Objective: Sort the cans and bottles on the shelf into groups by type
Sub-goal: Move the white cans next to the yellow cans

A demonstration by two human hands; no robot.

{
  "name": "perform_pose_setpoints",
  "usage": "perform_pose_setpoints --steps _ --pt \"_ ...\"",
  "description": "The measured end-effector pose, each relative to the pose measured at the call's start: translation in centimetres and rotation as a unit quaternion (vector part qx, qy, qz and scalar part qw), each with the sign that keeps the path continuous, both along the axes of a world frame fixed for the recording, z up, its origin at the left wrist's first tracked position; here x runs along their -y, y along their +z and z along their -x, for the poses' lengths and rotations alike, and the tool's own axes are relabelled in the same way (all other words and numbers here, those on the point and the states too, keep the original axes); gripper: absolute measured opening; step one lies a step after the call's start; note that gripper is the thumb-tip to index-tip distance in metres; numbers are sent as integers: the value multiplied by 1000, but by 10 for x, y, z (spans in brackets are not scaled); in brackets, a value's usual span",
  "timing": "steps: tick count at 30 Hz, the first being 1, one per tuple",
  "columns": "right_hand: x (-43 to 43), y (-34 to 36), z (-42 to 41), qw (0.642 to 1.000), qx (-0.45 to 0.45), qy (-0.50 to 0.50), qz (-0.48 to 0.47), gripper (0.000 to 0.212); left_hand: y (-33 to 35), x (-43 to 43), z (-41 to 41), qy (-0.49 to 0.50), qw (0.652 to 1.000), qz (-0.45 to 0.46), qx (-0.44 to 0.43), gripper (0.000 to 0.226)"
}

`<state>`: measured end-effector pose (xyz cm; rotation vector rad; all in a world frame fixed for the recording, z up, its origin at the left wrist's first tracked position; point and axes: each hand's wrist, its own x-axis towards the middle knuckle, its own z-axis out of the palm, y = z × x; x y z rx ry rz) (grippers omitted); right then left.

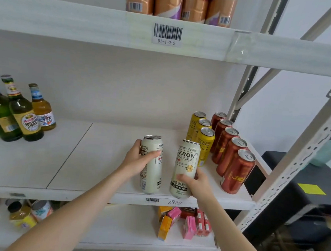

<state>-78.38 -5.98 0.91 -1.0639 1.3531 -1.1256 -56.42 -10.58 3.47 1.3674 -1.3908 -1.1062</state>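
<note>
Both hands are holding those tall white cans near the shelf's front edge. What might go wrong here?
The white can in the right hand sits at the shelf lip and might slip off. Sliding it rightward may knock the yellow cans or red cans, toppling the packed rows.

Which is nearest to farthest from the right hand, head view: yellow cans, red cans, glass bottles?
From the right hand:
1. Yellow cans, just behind it and slightly right.
2. Red cans, further right along the shelf edge.
3. Glass bottles, far left end.

L hand (138, 159): arm extended, fingers wrapped on left white can (151, 164) | R hand (195, 182): gripping right white can (185, 168) low
</note>
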Motion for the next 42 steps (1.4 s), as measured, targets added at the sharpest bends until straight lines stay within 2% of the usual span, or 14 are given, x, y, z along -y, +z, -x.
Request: perform_pose_setpoints --steps 3,7,11,15,20,24,30,42 --pt "27 -2 2 1000 15 2 -5 45 0 24 4 3 1000 13 19 64" --pt "65 -2 -3 1000 16 4 -3 53 1 58 4 9 999 21 37 69" --pt "103 -5 -7 1000 17 6 15 46 -2 93 1 2 998 27 49 70" --pt "140 -9 -11 1000 18 5 24 49 -4 122 2 8 998 37 54 73" --pt "179 -12 -14 999 4 2 46 50 -12 152 7 10 998 50 48 66" --pt "202 -14 -17 999 2 -11 52 52 -17 167 13 24 997 64 47 61" --pt "227 -25 -21 998 0 -20 65 59 -28 182 15 34 996 74 43 65" --pt "251 -41 -20 996 -20 -28 84 71 -33 187 3 -28 996 82 24 60"
